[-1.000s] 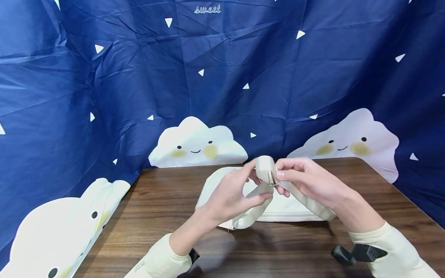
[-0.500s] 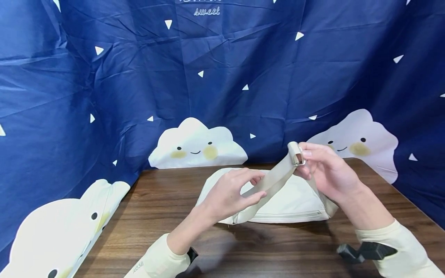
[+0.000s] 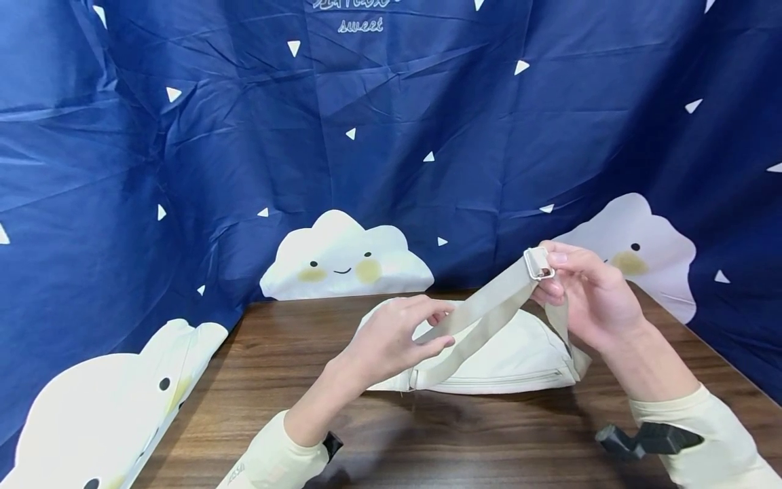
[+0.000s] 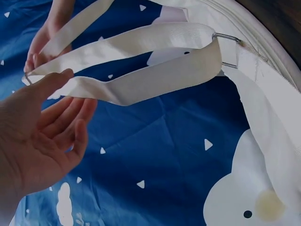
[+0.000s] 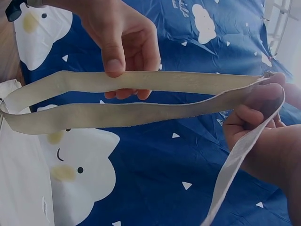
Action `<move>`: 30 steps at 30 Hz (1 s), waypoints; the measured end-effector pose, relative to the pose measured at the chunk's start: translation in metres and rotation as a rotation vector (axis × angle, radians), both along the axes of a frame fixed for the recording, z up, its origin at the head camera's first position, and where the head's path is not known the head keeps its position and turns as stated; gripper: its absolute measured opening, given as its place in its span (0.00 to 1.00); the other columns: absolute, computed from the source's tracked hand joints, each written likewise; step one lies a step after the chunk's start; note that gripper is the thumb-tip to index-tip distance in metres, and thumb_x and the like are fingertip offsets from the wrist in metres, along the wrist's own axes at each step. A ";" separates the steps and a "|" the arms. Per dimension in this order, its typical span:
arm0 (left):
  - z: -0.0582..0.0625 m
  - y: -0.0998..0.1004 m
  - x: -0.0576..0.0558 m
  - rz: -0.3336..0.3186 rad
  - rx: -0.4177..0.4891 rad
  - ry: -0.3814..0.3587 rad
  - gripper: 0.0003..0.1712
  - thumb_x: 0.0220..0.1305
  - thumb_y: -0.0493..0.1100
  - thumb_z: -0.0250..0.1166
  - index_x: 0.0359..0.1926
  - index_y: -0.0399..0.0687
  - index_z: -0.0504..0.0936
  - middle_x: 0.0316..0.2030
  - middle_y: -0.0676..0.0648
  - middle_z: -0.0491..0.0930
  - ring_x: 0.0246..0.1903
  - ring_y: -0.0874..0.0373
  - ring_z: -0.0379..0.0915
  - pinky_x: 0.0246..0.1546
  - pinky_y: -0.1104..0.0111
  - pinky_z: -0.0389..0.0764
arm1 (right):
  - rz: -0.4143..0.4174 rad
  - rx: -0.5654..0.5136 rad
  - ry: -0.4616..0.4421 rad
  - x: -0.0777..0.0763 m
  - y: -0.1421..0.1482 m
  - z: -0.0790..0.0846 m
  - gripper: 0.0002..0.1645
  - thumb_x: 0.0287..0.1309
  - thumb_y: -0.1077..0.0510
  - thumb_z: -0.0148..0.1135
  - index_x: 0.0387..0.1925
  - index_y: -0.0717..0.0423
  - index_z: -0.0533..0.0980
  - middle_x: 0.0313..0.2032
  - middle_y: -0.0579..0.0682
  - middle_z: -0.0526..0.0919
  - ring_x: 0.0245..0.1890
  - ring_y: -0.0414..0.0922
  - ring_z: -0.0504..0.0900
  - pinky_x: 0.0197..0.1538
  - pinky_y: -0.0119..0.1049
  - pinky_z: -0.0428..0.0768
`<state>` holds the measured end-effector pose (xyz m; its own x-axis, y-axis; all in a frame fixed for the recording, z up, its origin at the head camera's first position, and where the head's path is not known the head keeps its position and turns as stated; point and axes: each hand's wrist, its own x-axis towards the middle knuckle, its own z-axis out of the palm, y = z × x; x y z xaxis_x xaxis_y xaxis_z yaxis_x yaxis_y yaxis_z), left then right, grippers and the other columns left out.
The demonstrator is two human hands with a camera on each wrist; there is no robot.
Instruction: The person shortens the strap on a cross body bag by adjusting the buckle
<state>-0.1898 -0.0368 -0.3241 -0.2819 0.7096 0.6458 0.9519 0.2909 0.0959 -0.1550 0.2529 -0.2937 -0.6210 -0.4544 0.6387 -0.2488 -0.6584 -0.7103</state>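
A cream fabric bag (image 3: 497,356) with a zipper lies on the table. Its webbing strap (image 3: 489,299) is stretched up and to the right, doubled through a metal slide buckle (image 3: 539,263). My right hand (image 3: 589,292) pinches the strap end at this buckle, thumb above and fingers behind. My left hand (image 3: 397,339) is around the strap nearer the bag, thumb and fingers spread apart. In the right wrist view, one strap layer passes between the left thumb and the fingers (image 5: 122,93). A metal ring (image 4: 225,49) joins the strap to the bag.
The brown wooden table (image 3: 293,380) reaches back to a dark blue curtain (image 3: 391,136) printed with clouds and small white triangles. The rest of the strap (image 3: 561,319) hangs from the right hand toward the bag's right end.
The right hand has moved up and right with the buckle, drawing the strap out straighter. The left hand has moved slightly left and away from the buckle, with the strap now running between its thumb and fingers.
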 end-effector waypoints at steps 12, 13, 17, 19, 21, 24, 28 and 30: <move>0.003 0.000 0.004 0.007 0.052 0.057 0.36 0.60 0.54 0.76 0.64 0.45 0.77 0.55 0.52 0.80 0.50 0.63 0.76 0.53 0.70 0.74 | -0.379 0.448 0.027 0.009 -0.018 -0.009 0.16 0.71 0.72 0.47 0.36 0.58 0.79 0.30 0.45 0.79 0.28 0.40 0.73 0.29 0.32 0.70; 0.004 0.001 0.006 -0.015 0.083 0.055 0.38 0.60 0.54 0.76 0.66 0.45 0.75 0.56 0.52 0.80 0.52 0.63 0.76 0.55 0.69 0.73 | -0.369 0.483 0.054 0.010 -0.020 -0.009 0.14 0.72 0.72 0.48 0.36 0.59 0.79 0.28 0.46 0.77 0.26 0.42 0.71 0.27 0.34 0.69; 0.010 0.004 0.015 -0.098 0.171 0.031 0.42 0.59 0.50 0.78 0.70 0.43 0.71 0.58 0.51 0.79 0.59 0.62 0.72 0.60 0.66 0.69 | -0.362 0.577 0.149 0.011 -0.030 -0.010 0.09 0.71 0.71 0.52 0.36 0.62 0.77 0.21 0.52 0.71 0.17 0.49 0.63 0.20 0.40 0.63; 0.012 0.005 0.018 -0.130 0.203 0.039 0.39 0.58 0.48 0.79 0.67 0.41 0.74 0.57 0.49 0.80 0.59 0.62 0.72 0.60 0.65 0.70 | -0.368 0.620 0.183 0.011 -0.034 -0.011 0.08 0.71 0.71 0.54 0.36 0.60 0.77 0.20 0.53 0.71 0.16 0.50 0.63 0.19 0.41 0.64; 0.014 0.006 0.020 -0.157 0.231 0.052 0.34 0.58 0.46 0.78 0.63 0.40 0.78 0.55 0.48 0.80 0.58 0.62 0.73 0.60 0.67 0.71 | -0.369 0.649 0.198 0.011 -0.037 -0.012 0.08 0.71 0.70 0.55 0.36 0.59 0.78 0.20 0.54 0.72 0.16 0.50 0.64 0.21 0.42 0.66; 0.015 0.008 0.020 -0.204 0.269 0.056 0.27 0.58 0.41 0.78 0.56 0.38 0.82 0.50 0.47 0.81 0.53 0.62 0.76 0.56 0.69 0.75 | -0.363 0.666 0.195 0.011 -0.040 -0.014 0.07 0.70 0.69 0.57 0.37 0.59 0.79 0.22 0.58 0.74 0.16 0.51 0.65 0.20 0.42 0.67; 0.016 0.007 0.019 -0.239 0.307 0.040 0.22 0.56 0.37 0.76 0.52 0.39 0.83 0.47 0.47 0.82 0.46 0.62 0.77 0.51 0.71 0.77 | -0.356 0.701 0.183 0.011 -0.041 -0.014 0.06 0.71 0.68 0.58 0.40 0.58 0.80 0.23 0.61 0.75 0.18 0.52 0.67 0.22 0.42 0.68; 0.016 0.006 0.019 -0.243 0.319 0.040 0.21 0.55 0.37 0.74 0.51 0.40 0.84 0.45 0.48 0.82 0.44 0.61 0.78 0.49 0.72 0.77 | -0.360 0.736 0.185 0.011 -0.039 -0.013 0.06 0.72 0.67 0.58 0.42 0.58 0.81 0.24 0.60 0.76 0.19 0.52 0.69 0.22 0.43 0.69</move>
